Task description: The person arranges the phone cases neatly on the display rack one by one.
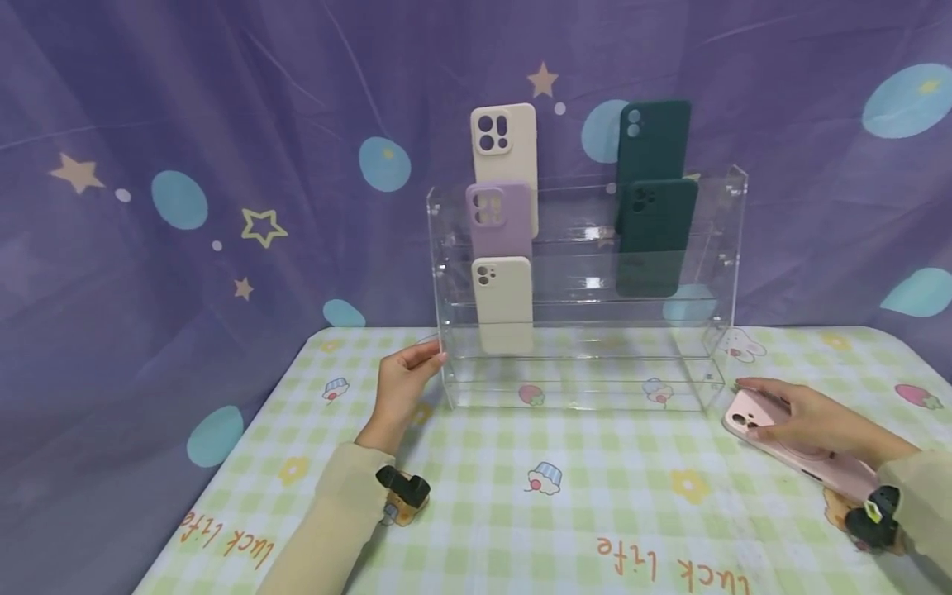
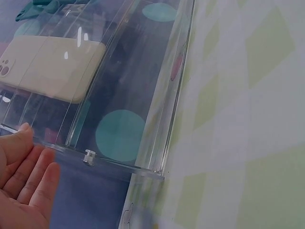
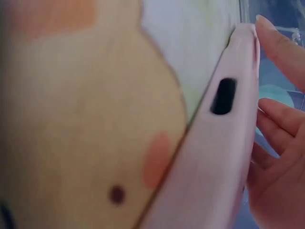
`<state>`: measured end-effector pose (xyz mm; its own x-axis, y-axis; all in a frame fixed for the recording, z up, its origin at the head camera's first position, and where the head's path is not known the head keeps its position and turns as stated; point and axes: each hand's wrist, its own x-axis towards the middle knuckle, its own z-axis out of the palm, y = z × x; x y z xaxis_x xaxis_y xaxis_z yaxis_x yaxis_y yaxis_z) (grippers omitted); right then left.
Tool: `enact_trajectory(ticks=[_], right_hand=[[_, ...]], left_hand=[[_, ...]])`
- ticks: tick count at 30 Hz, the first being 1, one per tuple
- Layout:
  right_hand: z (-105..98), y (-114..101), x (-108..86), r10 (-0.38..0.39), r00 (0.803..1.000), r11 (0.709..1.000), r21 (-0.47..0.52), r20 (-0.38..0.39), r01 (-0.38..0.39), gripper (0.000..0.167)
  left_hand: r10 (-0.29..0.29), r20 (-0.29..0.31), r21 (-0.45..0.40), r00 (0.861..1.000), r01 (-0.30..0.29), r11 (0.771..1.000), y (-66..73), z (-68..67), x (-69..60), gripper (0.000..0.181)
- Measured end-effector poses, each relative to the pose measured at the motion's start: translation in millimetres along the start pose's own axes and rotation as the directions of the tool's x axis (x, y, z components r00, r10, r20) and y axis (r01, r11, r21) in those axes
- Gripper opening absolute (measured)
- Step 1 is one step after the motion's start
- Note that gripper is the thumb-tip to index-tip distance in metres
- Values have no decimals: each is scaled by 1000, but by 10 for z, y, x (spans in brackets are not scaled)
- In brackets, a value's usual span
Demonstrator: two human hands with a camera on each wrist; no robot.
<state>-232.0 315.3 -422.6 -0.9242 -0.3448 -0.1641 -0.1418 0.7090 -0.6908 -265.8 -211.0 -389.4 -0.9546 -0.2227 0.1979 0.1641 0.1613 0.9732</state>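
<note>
A clear acrylic display stand (image 1: 573, 397) with stepped tiers stands at the back of the table. My left hand (image 1: 405, 376) holds the stand's left side edge, thumb at the front; the left wrist view shows the thumb (image 2: 19, 140) against that edge. At the right, my right hand (image 1: 811, 421) grips a pink phone case (image 1: 855, 471) with camera holes at its upper end. The case lies slanted at the table, just right of the stand. In the right wrist view, fingers (image 3: 279, 124) lie along the pink case (image 3: 209, 157).
On the stand's left are an upper white case (image 1: 521, 157), a purple case (image 1: 506, 240) and a lower white case (image 1: 506, 306). Two dark green cases (image 1: 654, 132) stand at its right. A checked tablecloth (image 1: 446, 512) covers the table; a purple curtain (image 1: 260, 99) hangs behind.
</note>
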Motion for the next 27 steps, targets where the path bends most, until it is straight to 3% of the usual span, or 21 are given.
enact_trajectory(ticks=[4,8,15,21,27], right_hand=[[-6,41,-5,-29,999,1000,-11,31,29,85],[-15,76,8,-129,992,987,-92,6,129,81],[1,103,5,-201,977,959,-217,-72,181,80],[39,18,-6,-272,953,927,-304,-136,221,85],[54,7,-14,-333,916,898,-371,-223,236,81]], left_hand=[[4,1,-3,1000,-4,1000,2,4,-3,24],[8,5,6,1000,-8,1000,3,0,-1,25],[12,12,5,1000,-12,1000,19,-1,-5,25],[21,13,-3,1000,-21,1000,21,8,-5,24],[-1,12,-6,1000,1,1000,17,-5,-8,26]])
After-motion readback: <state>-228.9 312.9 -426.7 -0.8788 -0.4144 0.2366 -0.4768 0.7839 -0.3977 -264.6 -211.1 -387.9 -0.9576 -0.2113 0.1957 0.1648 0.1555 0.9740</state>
